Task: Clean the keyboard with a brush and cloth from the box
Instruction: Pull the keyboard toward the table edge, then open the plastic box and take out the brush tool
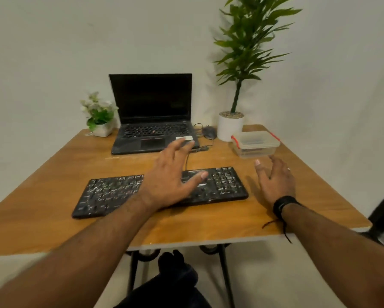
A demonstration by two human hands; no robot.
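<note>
A black keyboard [111,192] dusted with white specks lies across the middle of the wooden table [208,223]. My left hand [171,176] hovers above its middle with fingers spread and nothing in it. My right hand [275,181] is open too, just right of the keyboard, fingertips near a clear plastic box [255,144] with a lid and red clips at the table's far right. What is inside the box is too blurred to tell. No brush or cloth is visible.
An open black laptop [151,121] stands at the back, with a mouse [208,132] and cable beside it. A small flower pot [100,121] is back left, a tall plant in a white pot [231,127] back right. My legs show under the table's front edge.
</note>
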